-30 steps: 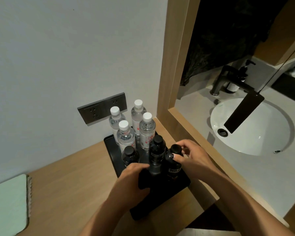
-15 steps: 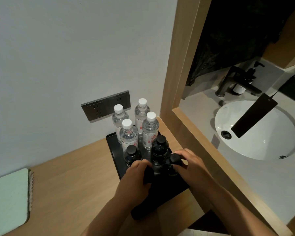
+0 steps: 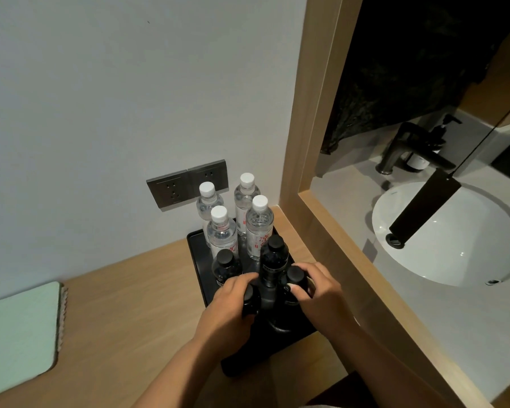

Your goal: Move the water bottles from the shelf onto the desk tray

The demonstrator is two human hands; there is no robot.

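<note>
At the far left of the desk (image 3: 124, 304) lies a pale green notebook (image 3: 18, 328), well apart from the work. Further right, a black tray (image 3: 196, 245) stands against the wall below the wall sockets (image 3: 186, 184). Four clear water bottles (image 3: 221, 234) with white caps stand upright at the back of the tray, probably to leave the front free. Four dark bottles (image 3: 226, 266) stand in front of them, close together.

The left hand (image 3: 230, 304) is closed around one dark bottle at the front left. The right hand (image 3: 315, 290) is closed around the black cap of another, just beside it. I think both hands are setting these two bottles down in a tidy row, so the tray takes all of them without any falling. The sink (image 3: 442, 231) lies beyond the wooden frame at the right.
</note>
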